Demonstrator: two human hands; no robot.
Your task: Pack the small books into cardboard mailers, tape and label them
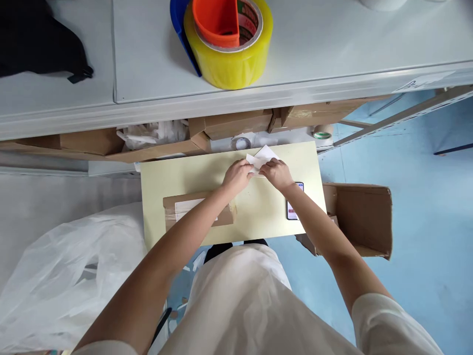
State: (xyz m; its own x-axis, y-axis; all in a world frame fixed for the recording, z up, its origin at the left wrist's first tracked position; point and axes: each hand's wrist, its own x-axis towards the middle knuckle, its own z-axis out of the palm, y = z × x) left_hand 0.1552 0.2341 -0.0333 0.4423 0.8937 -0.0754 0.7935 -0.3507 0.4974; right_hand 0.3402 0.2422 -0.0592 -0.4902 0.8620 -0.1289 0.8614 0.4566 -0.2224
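Note:
Over the far part of a pale yellow table [192, 172], my left hand [238, 176] and my right hand [276, 173] come close together. Both are closed on white paper [258, 161], which looks like a label or its backing sheet. One corner of the paper points up and away from me; the part under my fingers is hidden. A cardboard box [199, 209] with tape and a white label lies on the table, partly covered by my left forearm. Beside my right forearm a phone [291, 209] lies with its screen lit.
Above the table's far edge runs a grey shelf [332, 44] with a yellow tape roll [232, 66] and an orange container in it. Cardboard boxes [236, 123] stand beneath it. An open carton [365, 217] is at right, a white plastic bag [74, 276] at left.

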